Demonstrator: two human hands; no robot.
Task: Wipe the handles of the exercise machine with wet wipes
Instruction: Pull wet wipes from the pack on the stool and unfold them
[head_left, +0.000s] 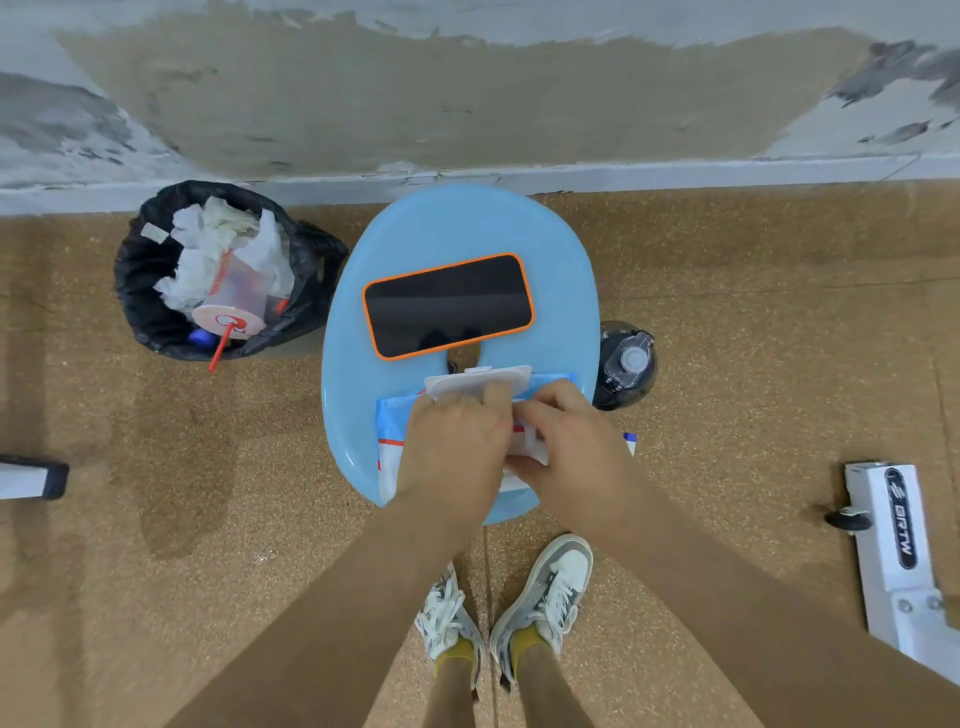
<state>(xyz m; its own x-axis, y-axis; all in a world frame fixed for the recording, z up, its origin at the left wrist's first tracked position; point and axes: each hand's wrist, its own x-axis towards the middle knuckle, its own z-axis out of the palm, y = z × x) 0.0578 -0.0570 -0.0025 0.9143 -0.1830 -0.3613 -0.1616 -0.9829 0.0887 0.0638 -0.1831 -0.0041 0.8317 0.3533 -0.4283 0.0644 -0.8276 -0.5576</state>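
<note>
My left hand (452, 441) pins wet wipes pack (389, 447) on blue stool (467, 223), fingers flat, gripping nothing. Right hand (566, 436) fingers pinch wipe (532, 447) at opening, flip lid (478, 378) up. Advise: hold pack down, draw single sheet slowly. Beyond: phone (449, 306), bin (223, 270). Machine frame (893, 540) right; handles unseen.

the white frame bar of the exercise machine (889, 525), near right on the floor, carries a black oval label reading "brtw" beside a logo mark. print on the wet wipes pack (390, 441) is too blurred to read.
</note>
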